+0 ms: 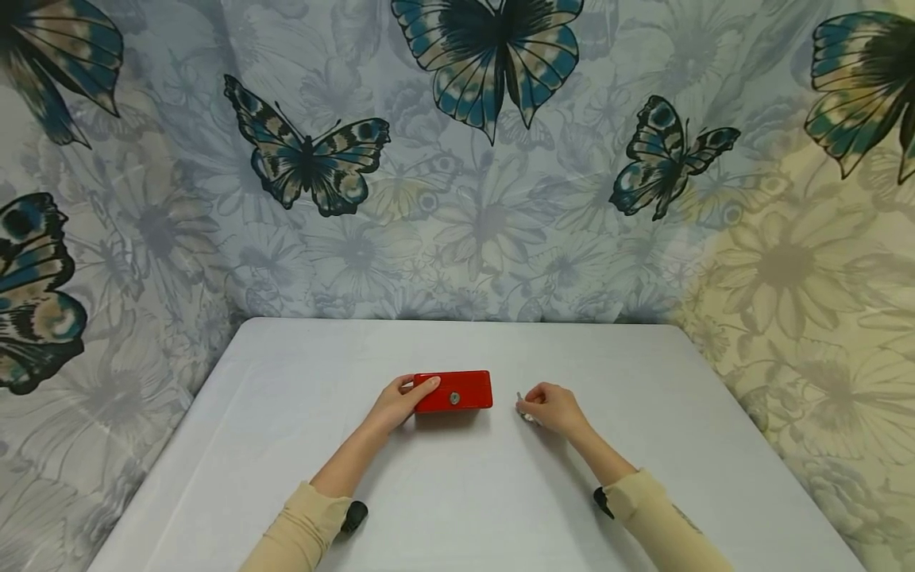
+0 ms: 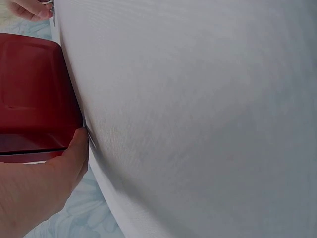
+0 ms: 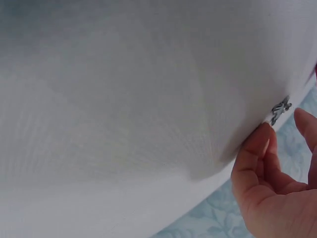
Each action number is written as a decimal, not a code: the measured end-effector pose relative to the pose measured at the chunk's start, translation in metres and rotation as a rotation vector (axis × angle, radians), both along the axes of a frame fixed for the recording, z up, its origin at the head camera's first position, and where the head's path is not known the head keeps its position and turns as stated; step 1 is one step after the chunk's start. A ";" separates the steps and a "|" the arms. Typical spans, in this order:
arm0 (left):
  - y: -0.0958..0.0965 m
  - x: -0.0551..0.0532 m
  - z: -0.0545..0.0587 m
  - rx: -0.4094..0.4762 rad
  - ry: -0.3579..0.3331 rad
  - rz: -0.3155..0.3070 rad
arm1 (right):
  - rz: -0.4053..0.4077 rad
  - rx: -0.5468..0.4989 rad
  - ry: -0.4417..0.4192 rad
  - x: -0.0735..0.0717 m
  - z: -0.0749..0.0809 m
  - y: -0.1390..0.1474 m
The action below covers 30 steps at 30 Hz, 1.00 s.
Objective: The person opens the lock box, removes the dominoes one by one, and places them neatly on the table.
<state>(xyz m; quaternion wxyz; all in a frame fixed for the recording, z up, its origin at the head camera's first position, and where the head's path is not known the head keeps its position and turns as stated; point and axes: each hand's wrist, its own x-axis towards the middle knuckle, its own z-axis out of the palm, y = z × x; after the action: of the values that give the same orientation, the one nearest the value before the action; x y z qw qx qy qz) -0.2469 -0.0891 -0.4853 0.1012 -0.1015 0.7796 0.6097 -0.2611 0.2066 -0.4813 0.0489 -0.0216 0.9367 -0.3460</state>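
Note:
A red metal lockbox (image 1: 468,389) with a round silver lock (image 1: 454,398) sits near the middle of the white table. My left hand (image 1: 399,401) grips its left end, the thumb lying over the top face. In the left wrist view the box (image 2: 34,94) fills the left side, its dark seam close to my fingers. To the right of the box, apart from it, my right hand (image 1: 554,407) pinches a small bunch of silver keys (image 1: 527,416) just above the tabletop. The keys (image 3: 281,110) show at the fingertips in the right wrist view; their details are too small to tell.
The white-covered table (image 1: 343,342) ends at a cloth backdrop (image 1: 486,230) with printed butterflies and flowers. The backdrop also runs down both sides. Dark straps show on both wrists, by the beige sleeves (image 1: 303,528).

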 end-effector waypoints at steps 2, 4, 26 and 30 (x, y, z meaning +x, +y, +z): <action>0.000 0.000 0.000 -0.002 0.003 -0.005 | 0.004 0.015 0.014 -0.001 -0.002 0.000; 0.001 0.001 0.000 -0.002 0.003 -0.005 | 0.014 0.024 0.030 -0.001 -0.004 0.000; 0.002 0.001 0.003 -0.005 -0.003 0.009 | 0.037 -0.028 0.004 -0.003 -0.004 0.001; 0.001 0.000 0.002 -0.005 -0.006 0.007 | 0.042 -0.017 0.008 -0.004 -0.006 0.001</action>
<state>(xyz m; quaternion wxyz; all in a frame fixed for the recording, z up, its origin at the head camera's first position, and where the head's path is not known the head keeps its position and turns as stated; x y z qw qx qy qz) -0.2467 -0.0877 -0.4833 0.1013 -0.1064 0.7805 0.6076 -0.2649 0.2075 -0.4871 0.0520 -0.0432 0.9332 -0.3529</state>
